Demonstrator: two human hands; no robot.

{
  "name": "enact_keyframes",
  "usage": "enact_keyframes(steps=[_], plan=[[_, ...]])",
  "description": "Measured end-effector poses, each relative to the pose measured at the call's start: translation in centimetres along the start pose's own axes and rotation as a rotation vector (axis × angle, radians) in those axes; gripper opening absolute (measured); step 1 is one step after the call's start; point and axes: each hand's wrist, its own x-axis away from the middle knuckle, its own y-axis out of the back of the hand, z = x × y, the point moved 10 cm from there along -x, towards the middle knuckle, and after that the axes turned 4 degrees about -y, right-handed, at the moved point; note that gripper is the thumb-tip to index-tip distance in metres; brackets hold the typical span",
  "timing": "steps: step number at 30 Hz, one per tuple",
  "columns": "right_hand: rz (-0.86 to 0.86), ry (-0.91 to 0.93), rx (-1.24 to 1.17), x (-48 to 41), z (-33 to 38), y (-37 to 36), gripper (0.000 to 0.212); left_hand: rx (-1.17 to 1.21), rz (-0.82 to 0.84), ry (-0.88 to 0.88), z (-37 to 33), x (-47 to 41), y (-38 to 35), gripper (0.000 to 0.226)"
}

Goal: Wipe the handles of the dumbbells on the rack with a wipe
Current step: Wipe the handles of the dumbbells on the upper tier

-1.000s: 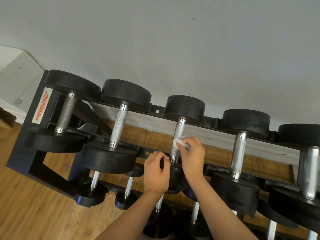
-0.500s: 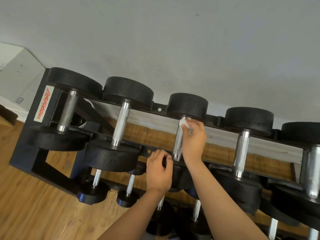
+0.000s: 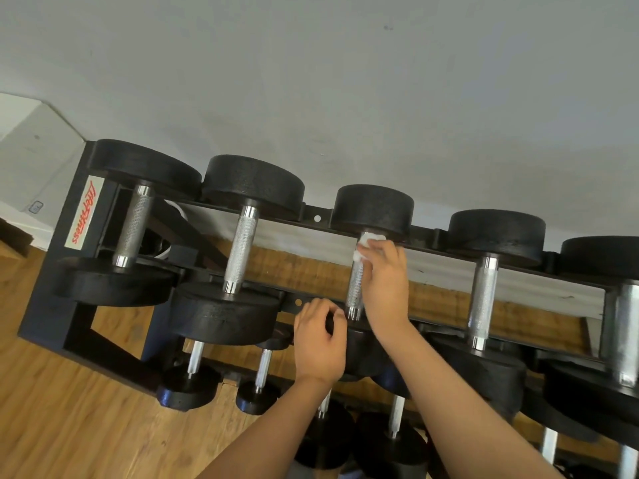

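Note:
Several black dumbbells with knurled silver handles lie across the top tier of a black rack (image 3: 45,305). My right hand (image 3: 383,281) holds a small white wipe (image 3: 366,245) against the far end of the third dumbbell's handle (image 3: 354,288), just below its far weight (image 3: 373,209). My left hand (image 3: 320,340) grips the near weight of that same dumbbell, fingers curled over its edge. The near weight is mostly hidden by both hands.
More dumbbells sit to the left (image 3: 240,250) and right (image 3: 482,299) on the top tier, smaller ones on the lower tier (image 3: 193,375). A grey wall stands behind the rack. Wood floor (image 3: 69,426) lies at the lower left.
My right hand has slid the wipe up the handle from its near end to its far end. My left hand has stayed on the near weight.

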Motion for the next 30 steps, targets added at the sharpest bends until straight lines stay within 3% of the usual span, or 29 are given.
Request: enact_keyframes(steps=[8,20,25,30], plan=[[0.057,0.109,0.070,0.0,0.6,0.4,0.039,0.014,0.001,0.005,-0.1,0.3,0.1,0.027],[0.461,0.261,0.057,4.1,0.3,-1.8,0.019,0.055,-0.021,-0.015,-0.2,0.4,0.5,0.018],[0.581,0.123,-0.081,4.9,-0.4,-2.1,0.022,0.213,0.005,0.040,0.0,0.7,0.2,0.007],[0.478,-0.057,-0.259,6.3,-2.0,-1.0,0.025,0.298,0.216,-0.057,-1.0,-1.3,0.8,0.025]])
